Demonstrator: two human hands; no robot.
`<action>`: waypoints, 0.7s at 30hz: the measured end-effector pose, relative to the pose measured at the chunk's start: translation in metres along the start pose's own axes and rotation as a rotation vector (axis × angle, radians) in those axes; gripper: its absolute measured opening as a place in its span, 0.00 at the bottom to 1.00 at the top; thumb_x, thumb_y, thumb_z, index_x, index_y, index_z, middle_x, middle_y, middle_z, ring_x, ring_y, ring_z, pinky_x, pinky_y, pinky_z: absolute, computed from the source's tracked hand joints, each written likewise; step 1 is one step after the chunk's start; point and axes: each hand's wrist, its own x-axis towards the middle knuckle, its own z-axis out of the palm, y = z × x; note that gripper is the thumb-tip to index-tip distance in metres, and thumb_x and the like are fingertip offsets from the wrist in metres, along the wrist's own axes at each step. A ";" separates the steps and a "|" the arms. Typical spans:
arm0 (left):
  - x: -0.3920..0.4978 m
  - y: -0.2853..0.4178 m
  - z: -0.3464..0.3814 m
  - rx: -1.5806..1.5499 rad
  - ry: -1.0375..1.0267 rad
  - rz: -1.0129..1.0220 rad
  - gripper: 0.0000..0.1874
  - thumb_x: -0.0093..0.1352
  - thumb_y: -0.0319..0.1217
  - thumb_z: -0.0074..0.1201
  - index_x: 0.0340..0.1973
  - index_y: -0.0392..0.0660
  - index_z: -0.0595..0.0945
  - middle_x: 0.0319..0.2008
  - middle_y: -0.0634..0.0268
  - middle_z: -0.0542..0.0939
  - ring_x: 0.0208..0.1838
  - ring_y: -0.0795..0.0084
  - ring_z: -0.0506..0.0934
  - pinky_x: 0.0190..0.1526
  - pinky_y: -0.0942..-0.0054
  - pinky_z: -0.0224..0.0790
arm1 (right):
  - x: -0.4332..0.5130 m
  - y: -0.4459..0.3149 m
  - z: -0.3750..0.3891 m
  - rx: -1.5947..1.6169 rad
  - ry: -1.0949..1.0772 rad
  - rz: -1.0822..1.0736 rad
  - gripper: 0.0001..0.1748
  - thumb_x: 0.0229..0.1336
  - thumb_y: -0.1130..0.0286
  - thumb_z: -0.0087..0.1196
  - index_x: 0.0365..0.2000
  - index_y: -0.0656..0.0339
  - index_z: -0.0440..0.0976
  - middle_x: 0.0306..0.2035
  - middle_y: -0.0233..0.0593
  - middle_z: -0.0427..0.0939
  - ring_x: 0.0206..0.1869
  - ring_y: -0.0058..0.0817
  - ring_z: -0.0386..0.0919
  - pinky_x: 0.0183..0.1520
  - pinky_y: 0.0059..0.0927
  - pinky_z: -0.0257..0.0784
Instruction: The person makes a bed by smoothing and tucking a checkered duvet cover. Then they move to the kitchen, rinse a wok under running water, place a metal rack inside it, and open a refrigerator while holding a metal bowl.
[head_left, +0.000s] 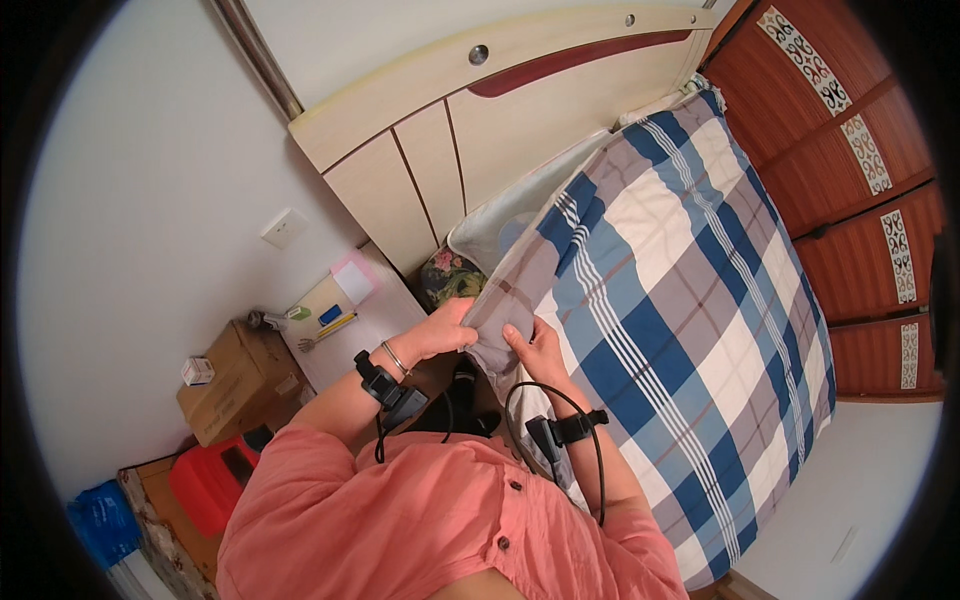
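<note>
A quilt in a blue, white and grey plaid cover lies over the bed, its near corner lifted in my two hands. My left hand grips the quilt's edge at the corner, fingers closed on the cloth. Close to its right, my right hand pinches the same grey part, thumb on top and fingers mostly under the fabric. Between the quilt and the headboard a pale sheet or mat shows, with a dark floral cloth at its corner. What lies under the quilt is hidden.
The cream headboard stands behind the bed. To the left are a bedside table with small items, a cardboard box and a red container. Reddish wooden wardrobe doors border the far side. Black cables hang from both wrists.
</note>
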 end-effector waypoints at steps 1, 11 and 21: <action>-0.001 -0.001 0.002 -0.050 0.000 0.012 0.16 0.54 0.23 0.47 0.40 0.33 0.75 0.27 0.67 0.75 0.30 0.78 0.70 0.31 0.78 0.64 | 0.001 0.000 0.000 -0.028 0.023 0.003 0.24 0.55 0.63 0.59 0.45 0.72 0.70 0.39 0.40 0.78 0.39 0.24 0.74 0.46 0.28 0.70; 0.002 -0.001 0.000 0.121 0.104 0.069 0.15 0.62 0.28 0.54 0.43 0.34 0.76 0.34 0.66 0.78 0.37 0.79 0.72 0.41 0.76 0.67 | 0.007 -0.018 -0.006 0.031 0.173 -0.108 0.18 0.54 0.62 0.60 0.32 0.69 0.74 0.28 0.33 0.77 0.30 0.19 0.72 0.34 0.23 0.69; -0.001 0.011 -0.002 0.044 0.018 0.114 0.15 0.63 0.28 0.53 0.44 0.33 0.76 0.36 0.68 0.78 0.39 0.81 0.71 0.44 0.76 0.67 | 0.007 -0.010 -0.031 0.175 -0.096 0.184 0.22 0.60 0.53 0.53 0.17 0.58 0.67 0.15 0.21 0.62 0.16 0.12 0.57 0.18 0.20 0.53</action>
